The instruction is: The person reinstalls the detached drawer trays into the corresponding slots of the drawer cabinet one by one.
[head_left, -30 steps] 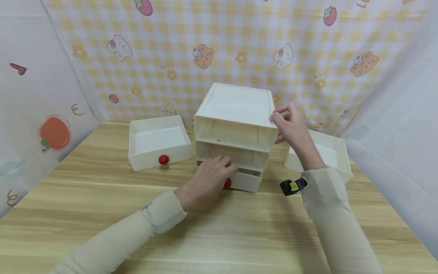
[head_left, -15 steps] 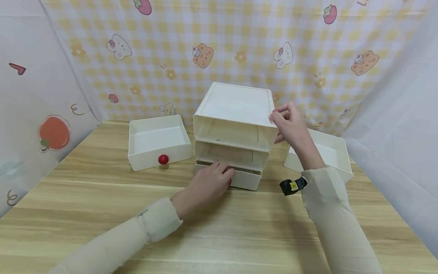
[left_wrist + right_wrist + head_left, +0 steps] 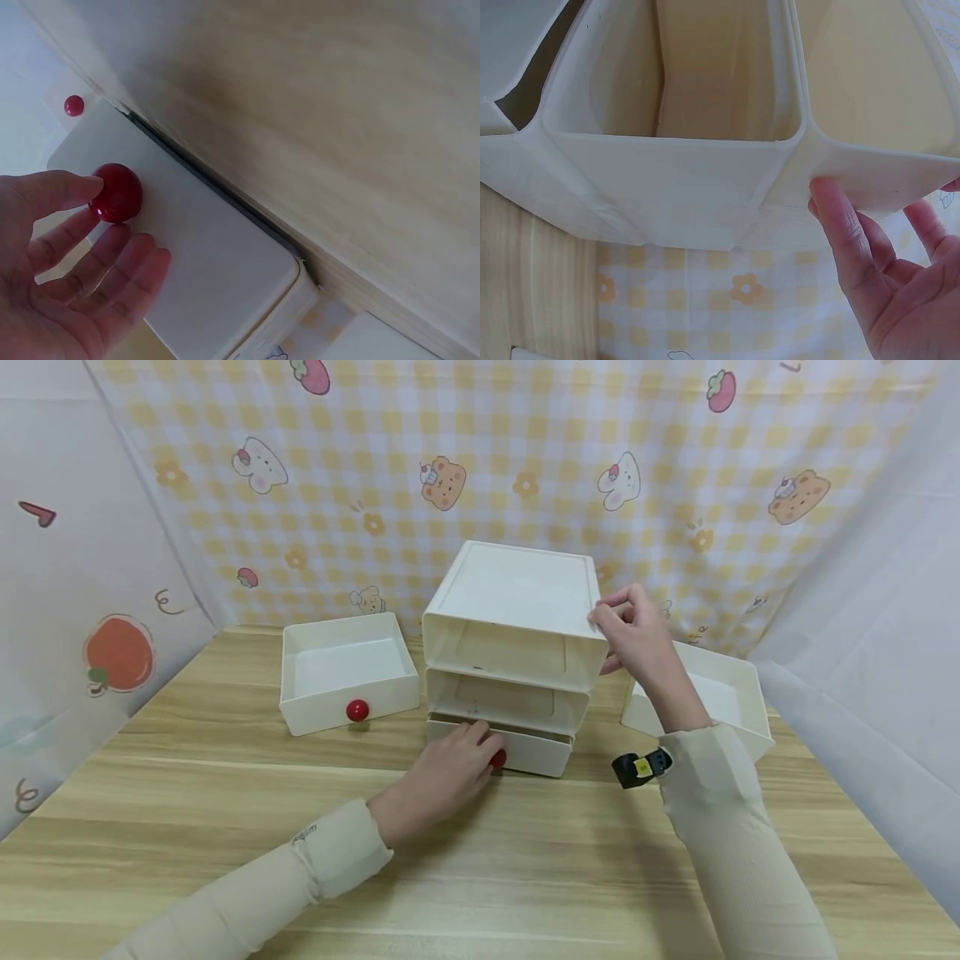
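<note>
A white drawer cabinet [image 3: 517, 589] of three stacked tiers stands mid-table. Its upper two compartments have no drawers. In the lowest sits a white drawer [image 3: 536, 753], its front almost flush. My left hand [image 3: 442, 772] pinches that drawer's round red knob [image 3: 118, 193] between thumb and index finger, the other fingers loosely bent below. My right hand [image 3: 637, 631] holds the cabinet's upper right edge near the front; in the right wrist view one digit presses the side wall [image 3: 705, 187] and other fingers reach over toward the top.
To the left of the cabinet lies a pulled-out white drawer [image 3: 337, 714] with a red knob [image 3: 357, 710]. Another white drawer [image 3: 738, 685] lies to the right, partly behind the right forearm. A checked cloth [image 3: 517, 460] hangs behind the wooden table [image 3: 525, 877].
My left hand has drawn back slightly left and down, from over the drawer's top edge to its knob. The lowest drawer sits slightly further in. My right hand has stayed in place.
</note>
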The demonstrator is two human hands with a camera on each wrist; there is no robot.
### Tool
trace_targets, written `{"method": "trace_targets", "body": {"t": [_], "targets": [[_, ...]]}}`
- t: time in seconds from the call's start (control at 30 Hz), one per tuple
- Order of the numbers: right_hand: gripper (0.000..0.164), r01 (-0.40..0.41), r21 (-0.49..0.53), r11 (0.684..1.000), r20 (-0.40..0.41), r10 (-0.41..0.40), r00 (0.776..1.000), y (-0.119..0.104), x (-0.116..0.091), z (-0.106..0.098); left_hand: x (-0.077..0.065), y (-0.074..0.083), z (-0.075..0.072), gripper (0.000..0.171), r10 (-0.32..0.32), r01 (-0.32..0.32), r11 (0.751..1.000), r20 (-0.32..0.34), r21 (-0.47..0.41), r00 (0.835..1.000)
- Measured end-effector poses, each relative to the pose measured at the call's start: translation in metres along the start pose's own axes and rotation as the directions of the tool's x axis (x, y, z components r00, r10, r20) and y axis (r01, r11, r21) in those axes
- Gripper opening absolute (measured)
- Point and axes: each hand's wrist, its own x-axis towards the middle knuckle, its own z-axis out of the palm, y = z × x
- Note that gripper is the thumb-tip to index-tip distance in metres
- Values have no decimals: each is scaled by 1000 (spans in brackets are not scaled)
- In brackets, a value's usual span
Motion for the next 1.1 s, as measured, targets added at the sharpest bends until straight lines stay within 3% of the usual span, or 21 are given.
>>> {"method": "trace_targets", "body": {"t": [0.73,1.1], "targets": [[19,-1,-9,1000,-1,1,1000,-2,0,1,7,-3,0,18,-1,1,999,7,36,1000],[22,-1,-52,999,-41,-1,999,-4,-2,-1,10,-3,0,15,-3,2,999,19,50,1000]]}}
